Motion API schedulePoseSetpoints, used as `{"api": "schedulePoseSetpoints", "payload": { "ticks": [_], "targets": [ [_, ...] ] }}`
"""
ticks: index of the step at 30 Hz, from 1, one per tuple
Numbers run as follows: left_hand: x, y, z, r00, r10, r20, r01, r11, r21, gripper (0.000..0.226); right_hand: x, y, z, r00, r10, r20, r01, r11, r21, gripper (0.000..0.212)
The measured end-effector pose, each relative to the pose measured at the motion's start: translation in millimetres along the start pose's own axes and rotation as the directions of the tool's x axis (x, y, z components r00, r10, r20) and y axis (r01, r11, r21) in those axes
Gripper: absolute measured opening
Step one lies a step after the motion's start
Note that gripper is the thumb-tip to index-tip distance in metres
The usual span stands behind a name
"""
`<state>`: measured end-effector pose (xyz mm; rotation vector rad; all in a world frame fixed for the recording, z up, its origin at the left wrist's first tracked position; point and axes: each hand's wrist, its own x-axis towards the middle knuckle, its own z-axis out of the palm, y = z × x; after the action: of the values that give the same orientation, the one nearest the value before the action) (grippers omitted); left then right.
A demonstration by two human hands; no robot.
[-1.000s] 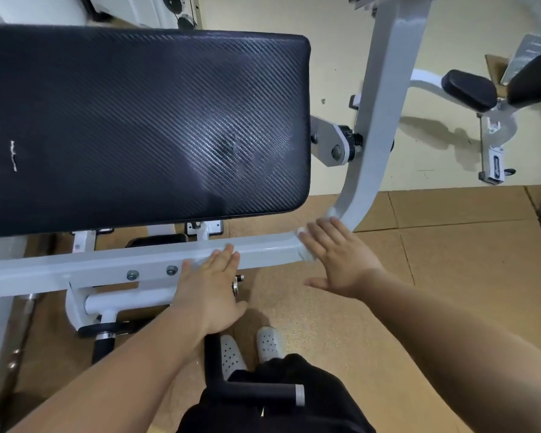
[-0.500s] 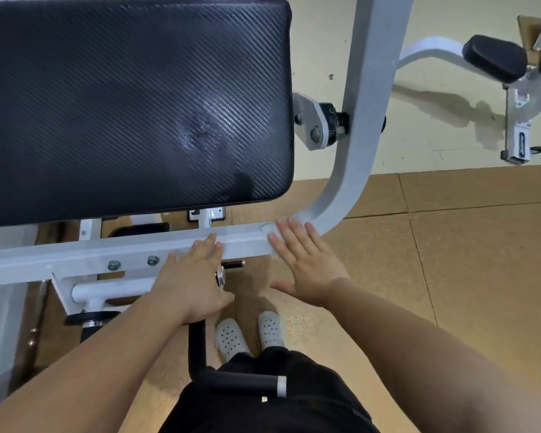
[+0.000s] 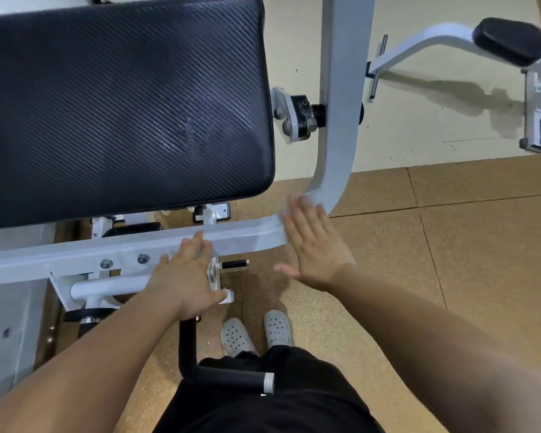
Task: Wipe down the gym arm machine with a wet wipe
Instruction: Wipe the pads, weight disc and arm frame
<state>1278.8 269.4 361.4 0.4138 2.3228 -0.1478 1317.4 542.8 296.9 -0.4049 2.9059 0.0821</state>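
The arm machine has a white steel frame (image 3: pixel 338 126) that bends from a horizontal bar into an upright, and a large black textured pad (image 3: pixel 122 110) above the bar. My right hand (image 3: pixel 313 245) lies flat with straight fingers on the bend of the frame, pressing a white wet wipe (image 3: pixel 310 196) whose edge peeks out beyond the fingertips. My left hand (image 3: pixel 185 276) rests with straight fingers on the horizontal bar, near two bolts. Most of the wipe is hidden under my right palm.
A black handle with a silver end cap (image 3: pixel 228 376) juts out in front of my legs. A pivot bolt (image 3: pixel 303 115) sits between pad and upright. Another white machine with a black pad (image 3: pixel 509 42) stands at the back right. The tan floor (image 3: pixel 466 260) spreads to the right.
My right hand has slid the wipe rightward along the bar into the bend of the frame. The left hand has stayed on the bar, and the view has moved closer.
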Motion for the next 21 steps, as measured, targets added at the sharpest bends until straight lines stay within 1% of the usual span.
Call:
{"api": "schedulePoseSetpoints", "payload": {
  "ticks": [2,3,5,7,8,10,11,12,13,14,16,18,19,21],
  "targets": [
    [-0.8,-0.5,0.0,1.0,-0.002,-0.001,0.002,1.0,-0.013,0.108,-2.2,10.4,-1.0,0.99,-0.142,0.012,0.142,0.986,-0.088,0.103],
    [-1.4,-1.2,-0.6,1.0,-0.003,0.002,0.003,1.0,-0.028,0.108,-0.9,22.9,-7.2,0.983,-0.185,0.004,0.184,0.972,-0.146,0.101],
    [-2.3,-3.4,-2.3,1.0,0.002,0.009,-0.002,0.998,-0.058,0.106,2.2,54.2,-25.9,0.975,-0.22,-0.011,0.212,0.951,-0.225,0.098],
    [-2.8,-6.0,-3.4,1.0,0.007,0.007,-0.006,0.997,-0.078,0.103,4.3,78.0,-38.4,0.977,-0.212,-0.038,0.195,0.946,-0.259,0.096],
    [-2.9,-6.9,-3.5,1.0,0.009,0.007,-0.008,0.997,-0.082,0.103,5.3,80.2,-40.4,0.98,-0.192,-0.05,0.174,0.953,-0.249,0.096],
    [-2.8,-7.6,-1.3,1.0,0.011,0.005,-0.011,0.998,-0.065,0.103,3.2,59.9,-37.4,0.993,-0.102,-0.063,0.091,0.984,-0.155,0.098],
    [-1.9,-8.0,1.0,1.0,0.011,0.002,-0.01,0.999,-0.054,0.104,1.9,39.1,-33.1,0.998,-0.044,-0.038,0.041,0.996,-0.075,0.102],
    [-0.6,-8.9,3.9,1.0,0.011,0.0,-0.011,0.999,-0.047,0.105,1.1,13.9,-25.3,0.999,0.007,0.032,-0.007,1.0,-0.011,0.105],
    [0.0,-10.4,7.0,1.0,0.016,-0.002,-0.016,0.999,-0.047,0.106,1.7,-13.7,-18.0,0.993,0.04,0.108,-0.044,0.998,0.036,0.107],
    [0.4,-12.5,10.0,1.0,0.023,-0.01,-0.024,0.998,-0.05,0.106,4.8,-42.0,-10.3,0.99,0.053,0.134,-0.065,0.994,0.09,0.106],
    [-0.1,-18.6,15.7,0.998,0.048,-0.033,-0.049,0.997,-0.052,0.105,18.1,-90.9,-1.0,0.993,0.083,0.087,-0.1,0.973,0.207,0.1],
    [-0.6,-25.9,17.9,0.995,0.085,-0.047,-0.088,0.994,-0.063,0.101,35.7,-117.3,-6.3,0.993,0.069,0.095,-0.093,0.959,0.266,0.092],
    [-0.5,-29.8,18.1,0.993,0.107,-0.052,-0.111,0.99,-0.083,0.098,40.7,-120.5,-10.8,0.993,0.044,0.109,-0.071,0.963,0.259,0.089],
    [-0.4,-39.5,16.5,0.984,0.162,-0.079,-0.172,0.974,-0.149,0.091,39.9,-107.5,-15.8,0.994,-0.04,0.099,0.021,0.982,0.185,0.087]
  ]
}}
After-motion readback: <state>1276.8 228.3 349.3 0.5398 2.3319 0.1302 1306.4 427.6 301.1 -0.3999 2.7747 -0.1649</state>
